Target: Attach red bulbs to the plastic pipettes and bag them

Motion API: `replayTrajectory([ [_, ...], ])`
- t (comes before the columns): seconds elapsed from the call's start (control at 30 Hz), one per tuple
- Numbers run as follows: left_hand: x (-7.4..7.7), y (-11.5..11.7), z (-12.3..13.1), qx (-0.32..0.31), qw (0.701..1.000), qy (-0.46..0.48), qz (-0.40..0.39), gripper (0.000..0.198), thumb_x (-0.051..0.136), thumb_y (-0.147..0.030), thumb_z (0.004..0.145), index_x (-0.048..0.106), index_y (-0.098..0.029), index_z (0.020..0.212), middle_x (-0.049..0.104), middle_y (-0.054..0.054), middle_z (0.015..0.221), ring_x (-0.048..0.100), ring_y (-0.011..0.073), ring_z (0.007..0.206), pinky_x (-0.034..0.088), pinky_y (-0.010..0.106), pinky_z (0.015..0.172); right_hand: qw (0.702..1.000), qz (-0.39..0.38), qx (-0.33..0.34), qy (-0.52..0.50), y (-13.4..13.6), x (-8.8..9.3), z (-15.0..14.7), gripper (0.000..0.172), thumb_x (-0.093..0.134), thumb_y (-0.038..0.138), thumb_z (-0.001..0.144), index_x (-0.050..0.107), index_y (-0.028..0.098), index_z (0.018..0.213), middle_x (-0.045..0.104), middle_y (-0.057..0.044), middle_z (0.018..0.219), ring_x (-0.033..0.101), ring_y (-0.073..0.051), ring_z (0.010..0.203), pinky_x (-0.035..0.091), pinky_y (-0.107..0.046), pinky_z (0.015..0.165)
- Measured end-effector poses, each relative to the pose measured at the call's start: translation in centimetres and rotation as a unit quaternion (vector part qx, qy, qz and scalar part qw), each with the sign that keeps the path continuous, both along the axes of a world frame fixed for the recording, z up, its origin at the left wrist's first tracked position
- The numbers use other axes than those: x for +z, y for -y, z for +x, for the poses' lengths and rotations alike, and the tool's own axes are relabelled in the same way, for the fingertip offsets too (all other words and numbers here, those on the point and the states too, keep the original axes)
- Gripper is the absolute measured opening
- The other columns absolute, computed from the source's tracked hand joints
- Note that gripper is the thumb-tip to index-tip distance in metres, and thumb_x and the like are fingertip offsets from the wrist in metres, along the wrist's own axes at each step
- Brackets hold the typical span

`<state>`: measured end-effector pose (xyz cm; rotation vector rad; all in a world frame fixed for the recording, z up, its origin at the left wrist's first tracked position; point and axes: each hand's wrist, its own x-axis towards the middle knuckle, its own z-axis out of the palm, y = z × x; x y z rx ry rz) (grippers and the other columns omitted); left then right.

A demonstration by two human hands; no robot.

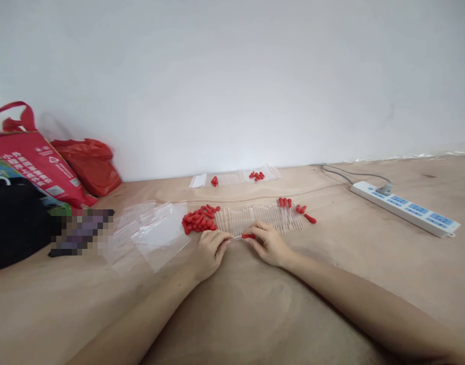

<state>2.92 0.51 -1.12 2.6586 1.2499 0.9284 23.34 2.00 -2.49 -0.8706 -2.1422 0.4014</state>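
Note:
Between thumb and fingers, my left hand (212, 249) pinches a clear glass dropper tube (237, 237). My right hand (268, 243) is closed on a red rubber dropper bulb (248, 236), which sits at the tube's right end. Just behind both hands, a row of clear glass tubes (236, 219) lies side by side on the wooden table. A pile of red bulbs (197, 220) rests at the row's left end. Several tubes at the right end carry red bulbs (284, 202), and one red bulb (310, 218) lies further right.
Clear zip bags (160, 238) lie left of the pile. More tubes and bulbs (257, 176) rest on a bag near the wall. A white power strip (405, 209) with a grey cable is at right. A red tote bag (38, 162), red plastic bag (86, 165) and black bag (17, 225) stand at left.

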Motion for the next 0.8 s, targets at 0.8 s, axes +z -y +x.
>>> replayTrajectory([
  [0.8, -0.89, 0.00, -0.03, -0.059, 0.998, 0.005, 0.025, 0.024, 0.036, -0.018, 0.089, 0.060, -0.019, 0.086, 0.065, 0.003, 0.076, 0.057, 0.0128, 0.067, 0.035, 0.029, 0.067, 0.996, 0.030, 0.078, -0.038, 0.08, -0.13, 0.22, 0.022, 0.044, 0.031, 0.086, 0.062, 0.020, 0.085, 0.061, -0.005, 0.073, 0.057, -0.013, 0.068, 0.047, -0.024, 0.062],
])
